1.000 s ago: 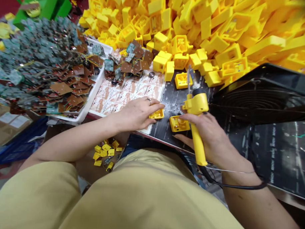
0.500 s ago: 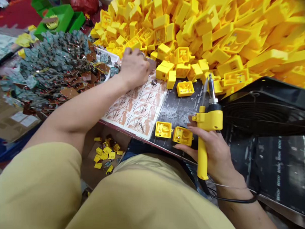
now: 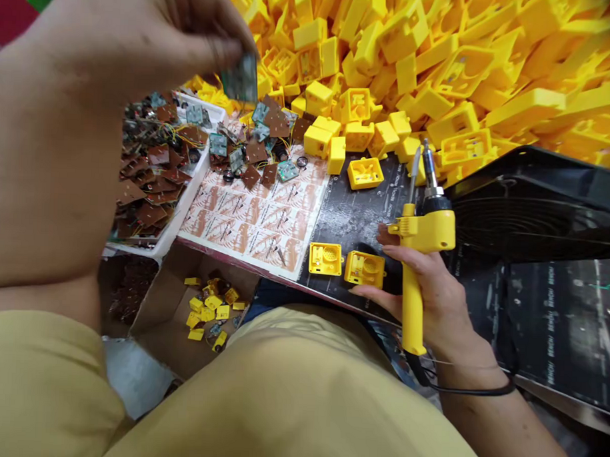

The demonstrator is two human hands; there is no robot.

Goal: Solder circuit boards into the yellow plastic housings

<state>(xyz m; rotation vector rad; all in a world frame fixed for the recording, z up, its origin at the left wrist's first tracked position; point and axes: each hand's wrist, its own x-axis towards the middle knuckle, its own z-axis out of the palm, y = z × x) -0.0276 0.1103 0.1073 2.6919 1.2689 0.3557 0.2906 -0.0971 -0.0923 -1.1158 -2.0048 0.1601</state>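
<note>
My left hand (image 3: 156,46) is raised at the upper left, its fingers pinched on a green circuit board (image 3: 241,78) that hangs down, slightly blurred. My right hand (image 3: 440,293) is wrapped round the grip of a yellow soldering gun (image 3: 413,299). Its metal tip (image 3: 429,167) points up and away, a thin feed tube beside it. By the right thumb lies an open yellow plastic case (image 3: 365,268); I cannot tell if they touch. A second open case (image 3: 325,258) sits just left of it. Another yellow case (image 3: 365,173) lies farther back on the black mat.
A large heap of yellow cases (image 3: 371,44) fills the back. Loose brown and green boards (image 3: 258,150) lie on the printed sheet (image 3: 245,220). At left, a white tray (image 3: 186,191) holds many boards. A cardboard box (image 3: 165,310) stands below; a black fan (image 3: 536,196) is at right.
My left hand has come up and left from behind the printed sheet, now with a circuit board in its fingers. A group of boards is uncovered there. My right hand has barely moved.
</note>
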